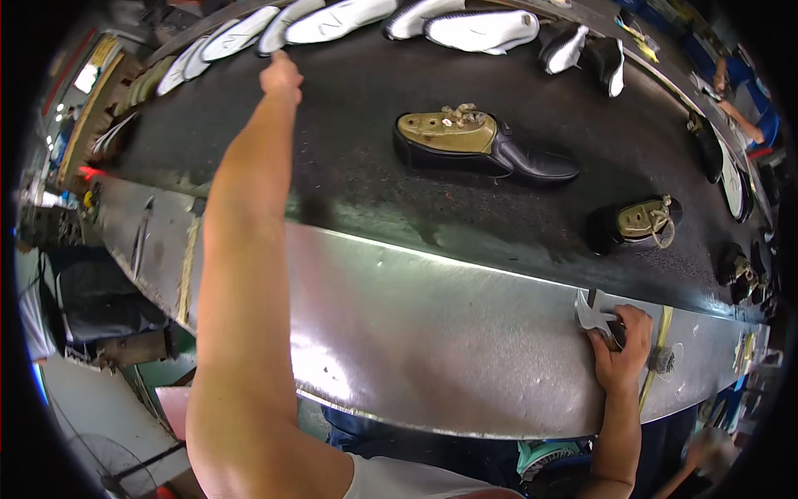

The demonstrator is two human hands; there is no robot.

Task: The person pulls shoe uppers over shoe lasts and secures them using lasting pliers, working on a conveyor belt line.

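My left arm stretches across the dark conveyor belt (332,166) to a row of shoes lying with their white soles up. There my left hand (283,76) is closed at the near end of one white-soled shoe (288,25); its fingertips are partly hidden. On the metal ledge (432,333) my right hand (625,345) is wrapped round a grey metal pincer-like tool (593,314), its head poking out toward the belt. Mid-belt rests a black shoe (532,160) on a tan last (445,133), toe to the right. Nearer my right hand stands another black shoe on a tan last (644,221).
More white-soled shoes (482,32) line the belt's far edge. Black shoes (736,266) sit at the right end. A yellow strip (662,328) crosses the ledge beside a grey mesh-like lump (662,359). A thin tool (143,237) lies far left. Another person's arm (740,121) shows at upper right.
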